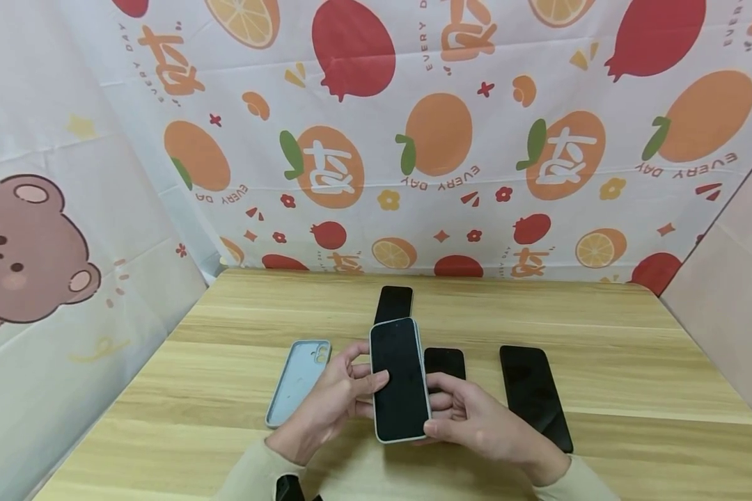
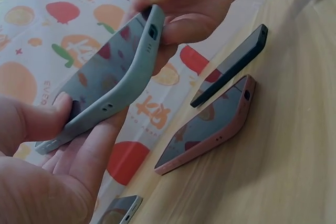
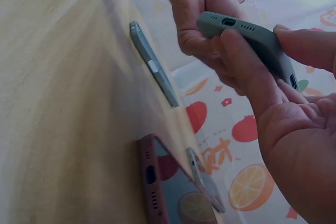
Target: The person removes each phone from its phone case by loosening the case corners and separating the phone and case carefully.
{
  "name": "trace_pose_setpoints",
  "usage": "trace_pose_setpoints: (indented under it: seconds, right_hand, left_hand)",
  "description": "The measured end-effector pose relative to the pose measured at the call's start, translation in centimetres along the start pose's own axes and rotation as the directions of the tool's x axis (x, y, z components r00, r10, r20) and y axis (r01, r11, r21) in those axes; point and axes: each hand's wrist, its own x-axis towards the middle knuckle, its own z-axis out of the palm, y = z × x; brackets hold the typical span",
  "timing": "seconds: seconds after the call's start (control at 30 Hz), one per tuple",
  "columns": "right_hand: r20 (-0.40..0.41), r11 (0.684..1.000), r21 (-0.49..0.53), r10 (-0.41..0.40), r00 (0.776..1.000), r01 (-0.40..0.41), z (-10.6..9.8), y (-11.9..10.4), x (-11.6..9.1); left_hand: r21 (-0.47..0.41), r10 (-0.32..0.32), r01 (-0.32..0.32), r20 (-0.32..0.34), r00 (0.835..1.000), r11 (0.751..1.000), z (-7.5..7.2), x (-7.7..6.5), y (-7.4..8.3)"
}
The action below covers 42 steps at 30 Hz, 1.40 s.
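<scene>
I see the left hand (image 1: 340, 390) and right hand (image 1: 473, 419) pinch the cased phone (image 1: 401, 396) at both side edges, over the table (image 1: 639, 390); wood shows between the rightmost phone (image 1: 535, 393) and the right edge

Wood-grain counter (image 1: 639, 348), light-blue phone case (image 1: 296, 386) lying at left, silver-edged phone (image 1: 393, 304) at far middle, pink-cased phone (image 1: 446, 362) nearer, dark-cased phone (image 1: 535, 390) at right, fruit-print cloth (image 1: 376, 160) behind, bear-print cloth (image 1: 31, 250) at left

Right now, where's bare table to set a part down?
Table right of the rightmost phone; back left, between the blue case and fruit-print backdrop. Crowded: centre, where the hands hold a cased phone near two more phones.
</scene>
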Motion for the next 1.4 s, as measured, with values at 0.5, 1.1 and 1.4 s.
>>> trace_pose_setpoints:
  seconds: [0.5,1.1,1.4]
  right_hand:
    - [0.041,0.998,-0.066,-0.012,0.999,0.015,-0.13,-0.11,-0.23]
    - [0.053,1.000,0.028,-0.015,0.998,0.014,-0.26,-0.21,-0.09]
    - [0.063,0.998,0.059,0.027,0.998,-0.031,-0.65,0.26,-0.14]
  left_hand:
    - [-0.005,-0.006,0.006,0.013,1.000,1.000,0.29,0.01,0.24]
    - [-0.101,0.007,0.002,0.090,0.996,0.995,-0.33,0.12,0.04]
    - [-0.045,-0.006,0.007,0.040,0.999,0.999,-0.24,0.22,-0.40]
